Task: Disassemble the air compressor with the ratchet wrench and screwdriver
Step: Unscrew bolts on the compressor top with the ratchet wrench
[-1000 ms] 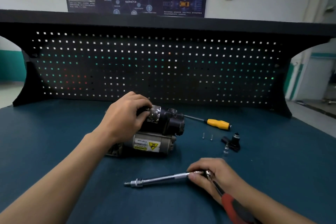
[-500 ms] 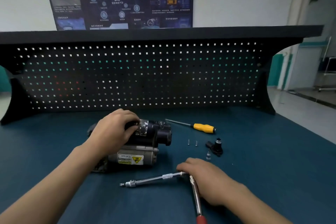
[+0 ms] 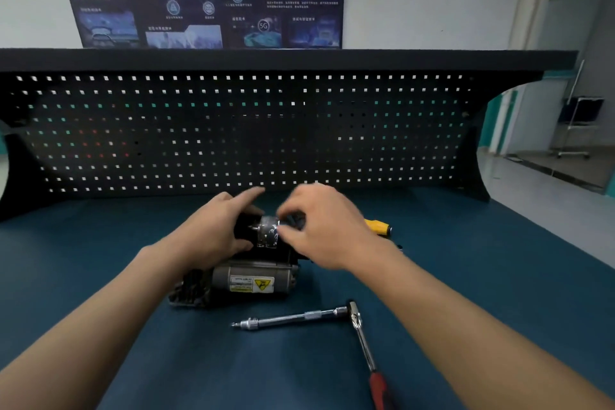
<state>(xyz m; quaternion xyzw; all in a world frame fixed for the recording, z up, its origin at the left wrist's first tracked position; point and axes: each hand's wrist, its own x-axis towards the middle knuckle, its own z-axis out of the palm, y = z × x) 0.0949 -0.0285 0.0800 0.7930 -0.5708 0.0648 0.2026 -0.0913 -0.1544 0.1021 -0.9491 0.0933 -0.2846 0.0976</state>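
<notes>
Left hand (image 3: 213, 231) grips the compressor (image 3: 253, 280) top; right hand (image 3: 322, 230) pinches its labelled band. The wrench (image 3: 364, 343) lies on the tabletop (image 3: 482, 276).

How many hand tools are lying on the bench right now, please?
2. The ratchet wrench lies in front of the air compressor, untouched; the screwdriver lies beyond the right hand, only its yellow handle showing. That hand could hide another.

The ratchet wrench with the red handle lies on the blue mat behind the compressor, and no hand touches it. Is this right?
Not quite: the head view shows the ratchet wrench lying in front of the compressor, on its near side, not behind it. The rest holds.
</notes>
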